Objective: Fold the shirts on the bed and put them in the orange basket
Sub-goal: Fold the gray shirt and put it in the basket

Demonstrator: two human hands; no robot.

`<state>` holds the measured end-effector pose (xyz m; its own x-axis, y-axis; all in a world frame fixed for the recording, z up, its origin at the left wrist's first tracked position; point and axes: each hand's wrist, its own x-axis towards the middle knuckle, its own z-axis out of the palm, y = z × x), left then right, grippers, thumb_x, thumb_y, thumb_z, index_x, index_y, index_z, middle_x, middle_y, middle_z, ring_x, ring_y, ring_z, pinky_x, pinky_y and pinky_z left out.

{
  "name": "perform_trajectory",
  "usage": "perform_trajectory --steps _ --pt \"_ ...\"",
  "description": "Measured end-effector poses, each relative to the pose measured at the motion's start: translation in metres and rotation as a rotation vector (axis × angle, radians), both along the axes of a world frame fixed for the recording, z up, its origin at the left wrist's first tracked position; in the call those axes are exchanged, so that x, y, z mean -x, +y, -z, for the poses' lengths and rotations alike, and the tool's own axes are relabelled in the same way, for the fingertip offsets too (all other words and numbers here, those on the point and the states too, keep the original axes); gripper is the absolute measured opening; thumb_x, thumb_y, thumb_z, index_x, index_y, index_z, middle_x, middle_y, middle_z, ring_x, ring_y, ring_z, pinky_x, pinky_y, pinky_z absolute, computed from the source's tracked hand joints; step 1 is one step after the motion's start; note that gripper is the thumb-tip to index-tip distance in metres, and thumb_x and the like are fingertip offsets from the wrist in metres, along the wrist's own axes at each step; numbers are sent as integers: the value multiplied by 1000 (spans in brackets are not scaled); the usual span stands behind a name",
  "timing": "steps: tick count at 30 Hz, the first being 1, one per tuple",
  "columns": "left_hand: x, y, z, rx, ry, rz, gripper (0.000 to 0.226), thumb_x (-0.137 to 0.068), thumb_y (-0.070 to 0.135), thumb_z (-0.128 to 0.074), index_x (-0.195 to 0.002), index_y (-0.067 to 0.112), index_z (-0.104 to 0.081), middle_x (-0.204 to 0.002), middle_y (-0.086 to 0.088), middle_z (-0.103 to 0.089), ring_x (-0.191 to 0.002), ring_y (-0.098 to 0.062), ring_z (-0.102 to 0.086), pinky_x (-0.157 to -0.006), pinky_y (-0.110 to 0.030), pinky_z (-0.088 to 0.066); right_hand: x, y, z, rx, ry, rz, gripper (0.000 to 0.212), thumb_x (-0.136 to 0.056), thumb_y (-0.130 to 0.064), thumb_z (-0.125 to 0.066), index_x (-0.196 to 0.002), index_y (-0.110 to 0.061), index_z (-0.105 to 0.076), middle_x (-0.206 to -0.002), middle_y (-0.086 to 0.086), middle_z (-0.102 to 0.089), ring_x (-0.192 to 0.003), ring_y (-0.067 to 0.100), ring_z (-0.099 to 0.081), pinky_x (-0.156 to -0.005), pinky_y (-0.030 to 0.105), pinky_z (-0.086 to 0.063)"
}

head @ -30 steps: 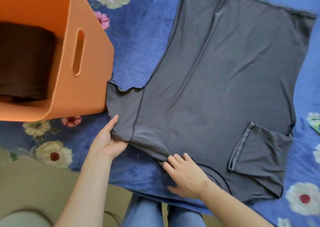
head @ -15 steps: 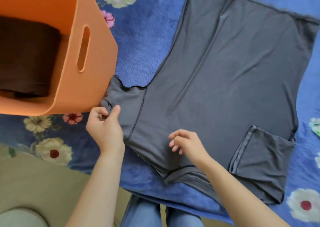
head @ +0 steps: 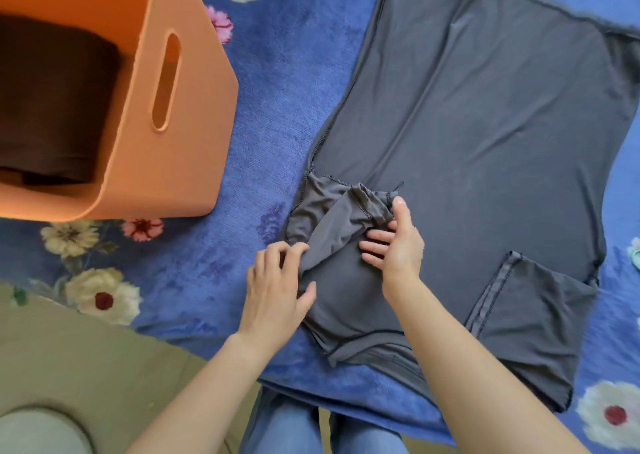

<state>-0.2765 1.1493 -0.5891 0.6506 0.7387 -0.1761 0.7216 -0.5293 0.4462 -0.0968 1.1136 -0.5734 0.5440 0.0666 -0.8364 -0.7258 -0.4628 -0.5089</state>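
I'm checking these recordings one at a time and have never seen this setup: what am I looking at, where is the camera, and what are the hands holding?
There is no machine here. A person wears a wide-angle camera on the head, so the single view looks down at their own two bare hands. A grey shirt lies spread on a blue flowered blanket covering the bed. The right hand pinches the cuff of the shirt's sleeve, which is folded in over the shirt's body. The left hand grips a bunch of the fabric at the shoulder. The other sleeve already lies folded in. To the left stands the orange basket, with a dark brown folded garment inside.
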Motion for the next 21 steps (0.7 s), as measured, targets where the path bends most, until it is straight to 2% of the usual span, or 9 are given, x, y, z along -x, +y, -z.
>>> perform_trajectory --steps 3,6,8,10,12,14,16,19,21 --pt "-4 -4 2 66 -45 26 50 -73 8 -71 -113 25 -45 -91 -2 -46 -76 -25 -54 -56 -37 -48 0 13 0 108 -46 11 61 -78 -62 -61 -107 -10 -48 -96 9 -61 -79 30 -65 -70 41 -55" --pt "-6 -4 2 -14 -106 137 33 -72 2 -45 -95 25 -52 -78 2 -46 -73 -20 -48 -57 -29 -41 -5 30 -1 165 -9 -42 68 -70 -58 -71 -104 -15 -30 -109 5 -51 -98 30 -58 -77 42 -54" --pt "-3 -3 1 -91 -116 270 37 -67 0 -38 -92 23 -54 -74 2 -46 -69 -18 -42 -58 -25 -29 -7 38 -2 208 -12 -143 71 -67 -50 -76 -105 -16 -25 -120 8 -43 -102 33 -54 -77 45 -53" --pt "6 -3 1 -169 -92 384 46 -63 -4 -35 -98 21 -52 -72 1 -47 -69 -19 -37 -58 -28 -25 -5 38 2 261 -64 -320 65 -70 -30 -75 -108 -15 -25 -123 11 -40 -100 35 -53 -83 50 -53" --pt "17 -1 2 -189 -76 400 50 -62 -4 -34 -103 20 -50 -72 0 -49 -68 -19 -38 -59 -29 -27 -4 27 8 285 -185 -420 45 -75 -11 -62 -106 -12 -31 -110 10 -49 -93 36 -58 -81 50 -54" --pt "27 3 2 -143 -88 310 52 -64 -3 -34 -108 20 -50 -73 -1 -50 -68 -19 -41 -60 -29 -32 -6 7 11 220 -248 -287 22 -77 -1 -51 -93 -14 -43 -93 8 -58 -75 29 -65 -77 46 -57" --pt "34 5 -1 -113 -99 237 55 -66 -3 -33 -113 19 -51 -72 -2 -51 -69 -18 -41 -61 -28 -34 -7 -16 9 187 -229 -86 20 -80 3 -45 -78 -16 -51 -86 10 -61 -52 17 -62 -69 37 -57" --pt "37 0 -4 -160 -71 264 62 -66 -7 -32 -122 12 -50 -69 -1 -48 -69 -18 -37 -62 -27 -30 -3 -32 4 135 -190 -23 14 -85 -8 -50 -71 -12 -49 -70 7 -54 -53 20 -58 -62 35 -53" --pt "36 -7 0 -195 -4 283 66 -64 -7 -37 -127 8 -48 -68 0 -46 -69 -18 -38 -67 -28 -30 6 -24 -2 128 -344 -231 22 -81 -26 -59 -69 -15 -45 -65 0 -49 -63 24 -54 -66 36 -49"
